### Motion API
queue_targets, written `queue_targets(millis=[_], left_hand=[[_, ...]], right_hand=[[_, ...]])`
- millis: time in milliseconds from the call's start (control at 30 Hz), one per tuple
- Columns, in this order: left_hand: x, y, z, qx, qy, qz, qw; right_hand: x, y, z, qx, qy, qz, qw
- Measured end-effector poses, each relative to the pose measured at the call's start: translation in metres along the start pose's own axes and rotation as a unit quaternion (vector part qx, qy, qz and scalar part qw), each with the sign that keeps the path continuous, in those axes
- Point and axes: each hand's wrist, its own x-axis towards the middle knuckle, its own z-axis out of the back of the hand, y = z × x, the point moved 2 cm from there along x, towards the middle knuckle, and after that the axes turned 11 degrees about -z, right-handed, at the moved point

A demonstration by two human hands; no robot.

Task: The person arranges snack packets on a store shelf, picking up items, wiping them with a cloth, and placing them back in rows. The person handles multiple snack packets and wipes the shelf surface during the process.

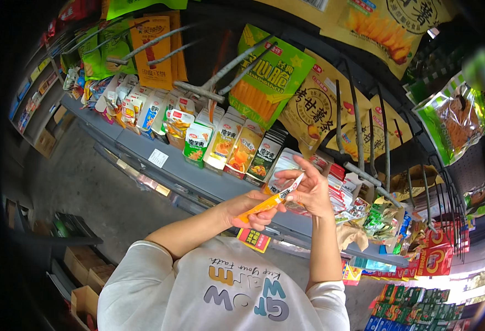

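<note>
An orange and white snack packet (269, 202) is held tilted between my two hands, in front of a shelf of snacks. My left hand (254, 210) wraps its lower orange end. At the white upper end is my right hand (310, 188), pinching the packet's edge between thumb and fingers, with the other fingers raised. Just behind the hands, open display boxes of upright snack packets line the shelf, among them a black packet (262, 159), an orange packet (242, 152) and a green and white packet (198, 142).
Metal display hooks (242, 66) jut out above the shelf, some holding large bags such as a green snack bag (267, 78). The grey shelf edge (143, 145) runs diagonally past my hands. Cardboard boxes (83, 302) stand at lower left, stacked drink cartons (412, 306) at lower right.
</note>
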Motion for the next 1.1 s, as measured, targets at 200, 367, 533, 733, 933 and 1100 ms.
queue_targets(millis=[200, 367, 533, 733, 933, 1100], left_hand=[[-0.009, 0.015, 0.040, 0.153, -0.215, -0.051, 0.963], [-0.034, 0.014, 0.073, 0.300, -0.336, -0.018, 0.893], [-0.032, 0.018, 0.078, 0.455, -0.302, -0.024, 0.837], [-0.019, 0.025, 0.075, 0.552, -0.250, -0.018, 0.795], [-0.005, 0.016, 0.066, 0.553, -0.299, -0.039, 0.777], [-0.002, 0.017, 0.061, 0.556, -0.288, -0.007, 0.779]], right_hand=[[-0.013, -0.003, 0.003, -0.202, -0.071, -0.045, 0.976], [-0.018, -0.002, 0.026, -0.423, -0.180, -0.029, 0.887], [-0.011, -0.018, 0.033, -0.548, -0.160, 0.058, 0.819], [-0.013, -0.051, 0.024, -0.670, -0.122, 0.037, 0.731], [-0.016, -0.022, 0.050, -0.602, -0.207, -0.062, 0.769], [-0.008, -0.016, 0.107, -0.690, -0.275, -0.045, 0.668]])
